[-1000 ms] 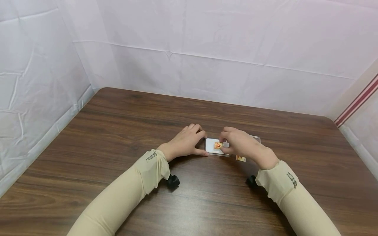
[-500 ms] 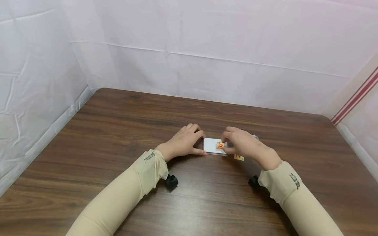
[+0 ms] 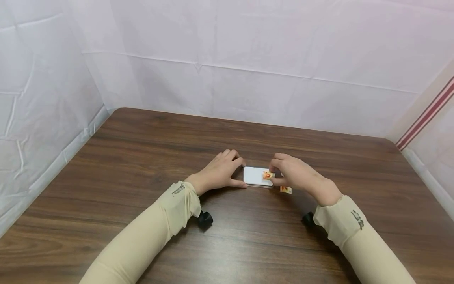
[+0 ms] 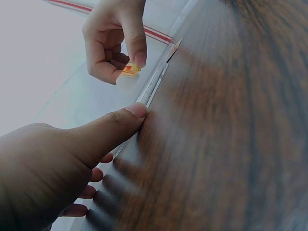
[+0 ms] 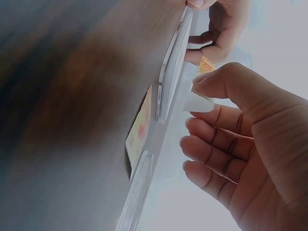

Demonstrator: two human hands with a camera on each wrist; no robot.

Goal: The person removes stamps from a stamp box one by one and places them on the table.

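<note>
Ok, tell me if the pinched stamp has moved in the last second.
Yes: the stamp slid rightward across the white card, nearer the loose stamp.

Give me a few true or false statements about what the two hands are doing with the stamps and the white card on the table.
1. The right hand pinches a small orange stamp over the white card. True.
2. The left hand lies flat in the card's middle. False: its thumb and fingers hold the card's left end.
3. A second stamp lies on the wooden table beside the card. True.
4. The stamp in the right hand has smooth, straight edges. False: the right wrist view shows a toothed edge.
</note>
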